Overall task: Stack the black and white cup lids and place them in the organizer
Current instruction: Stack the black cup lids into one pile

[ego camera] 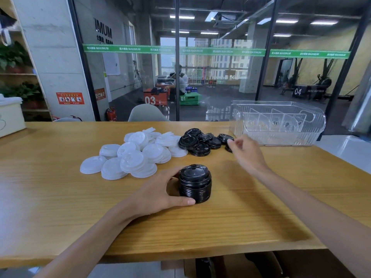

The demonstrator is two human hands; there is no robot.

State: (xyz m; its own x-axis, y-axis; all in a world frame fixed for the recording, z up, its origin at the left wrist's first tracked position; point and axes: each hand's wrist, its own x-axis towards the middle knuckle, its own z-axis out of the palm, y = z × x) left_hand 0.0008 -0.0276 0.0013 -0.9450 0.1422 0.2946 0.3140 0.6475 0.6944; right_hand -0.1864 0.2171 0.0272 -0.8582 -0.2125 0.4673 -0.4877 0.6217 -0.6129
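Observation:
A stack of black lids [195, 184] stands on the wooden table [60, 197] near the front. My left hand [160, 192] grips the stack from its left side, thumb along the base. Behind it lie loose black lids [197, 141] and, to their left, a heap of white lids [136, 153]. My right hand [246, 152] hovers at the right end of the loose black lids, fingers curled over one lid that is mostly hidden; whether it holds that lid is unclear. The clear plastic organizer [281, 135] with dividers sits at the back right, with nothing in it.
A white box [10, 115] stands at the table's far left edge. A grey chair back [147, 113] shows behind the table, before a glass wall. The table's right edge runs diagonally just past the organizer.

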